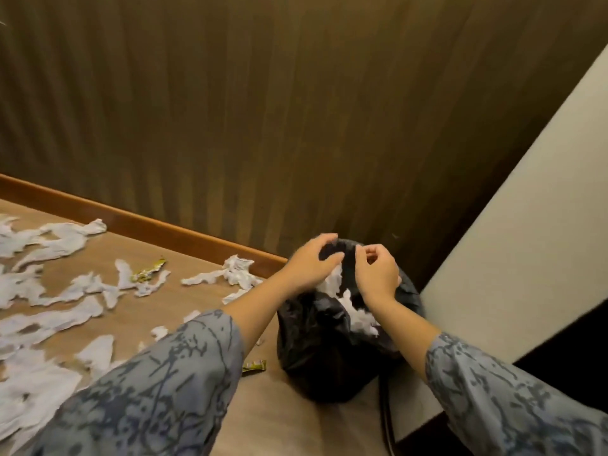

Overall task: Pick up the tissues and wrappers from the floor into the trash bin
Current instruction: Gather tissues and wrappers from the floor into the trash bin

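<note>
Both hands hover over the mouth of the trash bin [329, 340], a round bin lined with a black bag that stands upright in the corner where the brown wall [296, 110] meets a pale panel [510, 225]. The left hand [309, 261] is spread, its fingers loosely arched over the far rim of the bin and holding nothing visible. The right hand [376, 271] has its fingers curled in toward the thumb — it may be pinching a scrap or the bag's edge, but motion blur keeps this from being certain. White crumpled tissue [355, 311] already lies inside the bin, just below the hands.

Most of the job remains on the floor [184, 311] to the left of the bin: torn tissues [59, 238] lie in long ragged strips, their long axes mostly running from the bin's side away toward the far left, flat on the wood. One yellow-green wrapper [149, 271] lies among them, slanted up toward the wall; a second wrapper [254, 366] sits just beside the bin's base, partly hidden by the left sleeve.

The risks — the loose bag could fold inward and shed pieces back out, light tissue could cling to fingers, and that near wrapper could easily be overlooked.
</note>
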Demonstrator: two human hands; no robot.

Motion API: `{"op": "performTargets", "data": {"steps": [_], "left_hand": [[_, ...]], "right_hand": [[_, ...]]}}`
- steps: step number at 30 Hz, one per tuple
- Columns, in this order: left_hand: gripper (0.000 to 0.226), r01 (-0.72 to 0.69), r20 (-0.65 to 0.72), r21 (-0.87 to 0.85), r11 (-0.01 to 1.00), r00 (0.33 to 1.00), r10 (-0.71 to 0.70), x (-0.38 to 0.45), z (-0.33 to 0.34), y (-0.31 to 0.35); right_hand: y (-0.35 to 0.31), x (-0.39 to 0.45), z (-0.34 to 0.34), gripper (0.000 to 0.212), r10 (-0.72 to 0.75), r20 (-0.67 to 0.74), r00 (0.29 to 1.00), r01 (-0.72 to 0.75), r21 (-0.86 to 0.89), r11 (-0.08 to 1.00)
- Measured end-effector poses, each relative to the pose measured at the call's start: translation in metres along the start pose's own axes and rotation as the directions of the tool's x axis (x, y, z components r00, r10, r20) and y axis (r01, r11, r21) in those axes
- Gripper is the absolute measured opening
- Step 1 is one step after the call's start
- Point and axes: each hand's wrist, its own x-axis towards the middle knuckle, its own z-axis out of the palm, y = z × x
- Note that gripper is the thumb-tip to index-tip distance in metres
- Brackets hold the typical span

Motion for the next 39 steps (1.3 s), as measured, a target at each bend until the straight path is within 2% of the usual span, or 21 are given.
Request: {"op": "performTargets", "data": {"steps": [2, 4, 8, 10, 12, 14, 16, 19, 21, 23, 25, 27, 29, 31, 34, 36, 39], "left_hand": [[0.045, 0.051, -0.081, -0.182, 0.982, 0.994, -0.067, -0.001, -0.016, -0.003], [0.041, 0.122, -0.165, -0.36, 0.925, 0.967, -0.193, -0.005, -0.036, -0.012], [0.026, 0.209, -0.208, -0.499, 0.841, 0.913, -0.351, -0.021, -0.072, -0.054], [0.021, 0.22, -0.23, -0.532, 0.818, 0.892, -0.39, -0.039, -0.088, -0.073], [0.017, 0.229, -0.252, -0.574, 0.786, 0.864, -0.435, -0.057, -0.101, -0.088], [0.016, 0.249, -0.258, -0.597, 0.763, 0.84, -0.477, -0.072, -0.113, -0.101], [0.021, 0.306, -0.262, -0.503, 0.808, 0.837, -0.48, -0.082, -0.127, -0.113], [0.021, 0.359, -0.182, -0.129, 0.924, 0.908, -0.378, -0.109, -0.155, -0.129], [0.019, 0.338, -0.115, 0.106, 0.935, 0.938, -0.327, -0.132, -0.173, -0.142], [0.021, 0.319, -0.044, 0.259, 0.912, 0.947, -0.319, -0.16, -0.185, -0.157], [0.019, 0.344, -0.023, 0.309, 0.887, 0.935, -0.354, -0.192, -0.19, -0.18], [0.019, 0.382, -0.099, 0.299, 0.874, 0.924, -0.37, -0.23, -0.187, -0.209], [0.02, 0.426, -0.248, 0.286, 0.858, 0.898, -0.363, -0.276, -0.173, -0.239], [0.024, 0.49, -0.415, 0.321, 0.81, 0.842, -0.345, -0.327, -0.149, -0.262], [0.047, 0.61, -0.597, 0.34, 0.716, 0.728, -0.337, -0.387, -0.117, -0.278], [0.063, 0.687, -0.644, 0.32, 0.653, 0.663, -0.382, -0.414, -0.103, -0.285], [0.086, 0.706, -0.612, 0.273, 0.654, 0.652, -0.448, -0.443, -0.084, -0.3]], "right_hand": [[-0.019, -0.008, 0.012, 0.023, -0.018, 0.006, 1.0, 0.018, -0.015, 1.0], [-0.04, -0.02, 0.028, 0.022, -0.057, 0.045, 0.997, 0.058, -0.008, 0.998], [-0.078, -0.058, 0.065, 0.018, -0.193, 0.215, 0.957, 0.178, 0.087, 0.98], [-0.091, -0.083, 0.081, 0.021, -0.313, 0.307, 0.899, 0.29, 0.119, 0.95], [-0.096, -0.111, 0.094, 0.021, -0.448, 0.392, 0.804, 0.423, 0.153, 0.893], [-0.093, -0.135, 0.106, 0.017, -0.524, 0.426, 0.738, 0.486, 0.203, 0.85], [-0.084, -0.152, 0.114, 0.013, -0.538, 0.448, 0.714, 0.492, 0.226, 0.841], [-0.068, -0.17, 0.131, 0.008, -0.523, 0.549, 0.652, 0.498, 0.209, 0.841], [-0.065, -0.177, 0.144, 0.012, -0.51, 0.604, 0.613, 0.506, 0.195, 0.84], [-0.065, -0.184, 0.16, 0.015, -0.489, 0.662, 0.568, 0.528, 0.163, 0.833], [-0.064, -0.197, 0.177, 0.011, -0.451, 0.72, 0.527, 0.53, 0.137, 0.837], [-0.057, -0.219, 0.193, 0.015, -0.401, 0.775, 0.488, 0.559, 0.075, 0.825], [-0.043, -0.248, 0.203, 0.038, -0.336, 0.839, 0.427, 0.645, -0.022, 0.764], [-0.025, -0.277, 0.206, 0.062, -0.319, 0.879, 0.355, 0.7, -0.024, 0.714], [0.008, -0.314, 0.204, 0.089, -0.343, 0.901, 0.265, 0.748, 0.033, 0.663], [0.033, -0.331, 0.198, 0.095, -0.378, 0.896, 0.231, 0.781, 0.061, 0.622], [0.072, -0.352, 0.184, 0.098, -0.461, 0.878, 0.129, 0.828, 0.161, 0.537]]}}
